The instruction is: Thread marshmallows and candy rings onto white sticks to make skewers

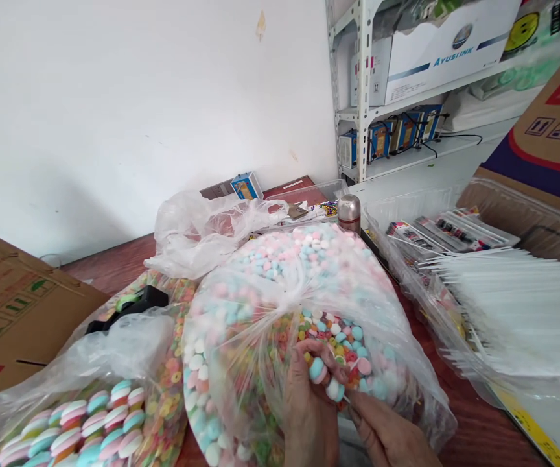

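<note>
Left hand [309, 405] curled shut around a few pastel disc candies [321, 371], blue, white and pink pieces pressed against the fingers at the mouth of a bulging clear plastic bag [255, 311]; right hand [387, 438], half closed, sits just beside it at the bag's lower edge, though whether it grips anything cannot be told. Multicoloured ring candies [321, 331] crowd the opening among the pastel pieces, and the full bag rests on a reddish-brown wooden surface [474, 434]. The pieces look light, loose and apt to roll, perhaps soft enough to dent, so a cupped handful or fingertip pinch seems the surest hold; the thin, slick bag looks floppy and would likely be steadiest at its gathered plastic. To the left lies a bag of striped pastel discs [95, 421] near a flattened cardboard box [12, 305]; to the right, a bag of white sticks [508, 311]. A steel flask [349, 214] stands beyond, below a white metal shelf [362, 65].
</note>
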{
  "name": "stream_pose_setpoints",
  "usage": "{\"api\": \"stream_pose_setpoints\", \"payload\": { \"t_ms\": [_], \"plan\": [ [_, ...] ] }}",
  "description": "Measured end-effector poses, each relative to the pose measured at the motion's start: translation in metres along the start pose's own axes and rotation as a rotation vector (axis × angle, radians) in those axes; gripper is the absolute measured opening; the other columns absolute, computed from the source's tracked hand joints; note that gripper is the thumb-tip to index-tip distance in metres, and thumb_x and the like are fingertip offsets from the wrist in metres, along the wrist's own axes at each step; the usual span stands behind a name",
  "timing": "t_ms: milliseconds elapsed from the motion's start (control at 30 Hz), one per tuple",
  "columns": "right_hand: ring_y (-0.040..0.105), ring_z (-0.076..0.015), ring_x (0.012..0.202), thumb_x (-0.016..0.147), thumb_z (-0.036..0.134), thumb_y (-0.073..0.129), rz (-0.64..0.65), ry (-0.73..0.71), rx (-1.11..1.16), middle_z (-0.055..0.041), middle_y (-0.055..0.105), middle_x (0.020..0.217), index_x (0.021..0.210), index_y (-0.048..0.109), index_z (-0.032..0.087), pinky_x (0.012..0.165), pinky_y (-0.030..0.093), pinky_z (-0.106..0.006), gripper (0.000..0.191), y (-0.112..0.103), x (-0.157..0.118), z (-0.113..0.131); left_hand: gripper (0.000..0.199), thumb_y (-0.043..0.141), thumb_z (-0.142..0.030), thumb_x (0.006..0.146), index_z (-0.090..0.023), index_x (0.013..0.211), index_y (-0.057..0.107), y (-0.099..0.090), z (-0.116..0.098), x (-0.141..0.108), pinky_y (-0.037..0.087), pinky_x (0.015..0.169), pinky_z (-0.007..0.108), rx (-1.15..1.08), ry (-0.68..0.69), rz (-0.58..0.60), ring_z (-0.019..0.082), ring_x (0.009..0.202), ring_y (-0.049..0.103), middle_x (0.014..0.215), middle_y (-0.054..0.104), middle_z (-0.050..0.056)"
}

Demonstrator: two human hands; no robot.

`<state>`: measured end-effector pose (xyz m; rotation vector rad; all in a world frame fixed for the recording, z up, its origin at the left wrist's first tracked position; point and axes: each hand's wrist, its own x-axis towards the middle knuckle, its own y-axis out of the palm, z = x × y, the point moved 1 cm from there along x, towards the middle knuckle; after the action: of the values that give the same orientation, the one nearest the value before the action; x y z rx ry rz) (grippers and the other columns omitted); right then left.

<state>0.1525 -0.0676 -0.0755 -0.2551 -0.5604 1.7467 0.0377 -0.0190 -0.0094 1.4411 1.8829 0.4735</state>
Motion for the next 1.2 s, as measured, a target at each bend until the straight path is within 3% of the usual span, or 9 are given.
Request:
{"api": "stream_pose_setpoints", "payload": {
  "t_ms": [100,233,400,500,600,733,933,1100,1200],
  "plan": [
    [0.074,-0.0211,0.098,0.099,0.027,0.035,0.008,0.025,-0.009,-0.0067,0.074,0.117,0.131,0.060,0.027,0.073,0.059,-0.026,0.041,0.004,-0.001,-0.004,0.035,0.065,-0.050,0.086,-0.019,0.069,0.060,0.000,0.010,-0.001,0.051,0.067,0.026,0.016,0.038,-0.047,0.011,0.051,0.053,0.058,0.056,-0.003],
    [0.068,-0.0229,0.113,0.099,0.028,0.036,0.100,-0.010,-0.057,-0.0091,0.068,0.130,0.138,0.054,0.026,0.083,0.058,-0.028,0.043,0.008,0.009,0.002,0.040,0.063,-0.054,0.086,-0.018,0.068,0.059,-0.009,0.020,0.000,0.051,0.072,0.026,0.079,0.033,-0.089,0.013,0.062,0.059,0.065,0.061,0.000],
    [0.072,-0.0217,0.086,0.098,0.028,0.031,0.040,0.035,-0.073,-0.0069,0.076,0.093,0.108,0.066,0.021,0.073,0.055,-0.029,0.037,0.003,0.049,0.020,0.048,0.046,-0.060,0.093,-0.017,0.084,0.065,-0.014,0.012,0.016,0.053,0.081,0.032,0.285,0.056,-0.065,0.019,0.078,0.068,0.079,0.069,0.006],
    [0.065,-0.0191,0.071,0.095,0.030,0.037,-0.019,0.120,-0.150,-0.0036,0.071,0.078,0.089,0.066,0.020,0.063,0.047,-0.026,0.032,-0.027,0.079,0.017,0.055,0.025,-0.055,0.100,-0.018,0.110,0.064,-0.010,-0.006,0.040,0.052,0.088,0.037,0.667,0.260,0.043,0.022,0.093,0.068,0.099,0.072,0.010],
    [0.062,-0.0185,0.064,0.093,0.034,0.044,0.008,0.150,-0.186,-0.0005,0.071,0.072,0.087,0.069,0.022,0.058,0.041,-0.026,0.028,-0.061,0.092,0.003,0.025,0.045,-0.026,0.097,-0.021,0.105,0.068,-0.006,-0.019,0.065,0.047,0.096,0.038,1.233,0.464,0.227,0.024,0.103,0.063,0.106,0.071,0.009],
    [0.067,-0.0216,0.071,0.087,0.026,0.048,0.144,0.163,-0.264,-0.0021,0.075,0.078,0.088,0.073,0.024,0.063,0.041,-0.029,0.024,-0.074,0.076,-0.013,0.043,0.046,0.003,0.084,-0.020,0.114,0.066,-0.004,-0.016,0.086,0.044,0.100,0.038,1.822,0.647,0.350,0.025,0.111,0.059,0.116,0.067,0.010],
    [0.070,-0.0243,0.079,0.087,0.016,0.043,0.213,0.197,-0.403,-0.0055,0.076,0.084,0.098,0.068,0.023,0.065,0.040,-0.030,0.028,-0.055,0.053,-0.014,0.037,0.047,0.000,0.085,-0.017,0.114,0.064,-0.005,-0.012,0.083,0.045,0.095,0.042,1.932,0.682,0.263,0.029,0.109,0.058,0.115,0.064,0.012],
    [0.070,-0.0257,0.080,0.088,0.019,0.045,0.226,0.221,-0.320,-0.0071,0.076,0.084,0.096,0.067,0.021,0.066,0.041,-0.030,0.023,-0.057,0.058,-0.016,0.024,0.044,-0.007,0.091,-0.019,0.100,0.062,-0.011,-0.023,0.049,0.048,0.083,0.037,1.945,0.690,0.069,0.026,0.095,0.061,0.104,0.064,0.010],
    [0.070,-0.0251,0.084,0.089,0.025,0.046,0.181,0.213,-0.246,-0.0065,0.077,0.089,0.100,0.068,0.021,0.071,0.045,-0.031,0.024,-0.057,0.062,-0.019,0.018,0.044,-0.015,0.095,-0.021,0.103,0.060,-0.016,-0.027,0.022,0.046,0.089,0.038,1.748,0.767,0.011,0.027,0.106,0.060,0.115,0.063,0.012]
  ]
}}
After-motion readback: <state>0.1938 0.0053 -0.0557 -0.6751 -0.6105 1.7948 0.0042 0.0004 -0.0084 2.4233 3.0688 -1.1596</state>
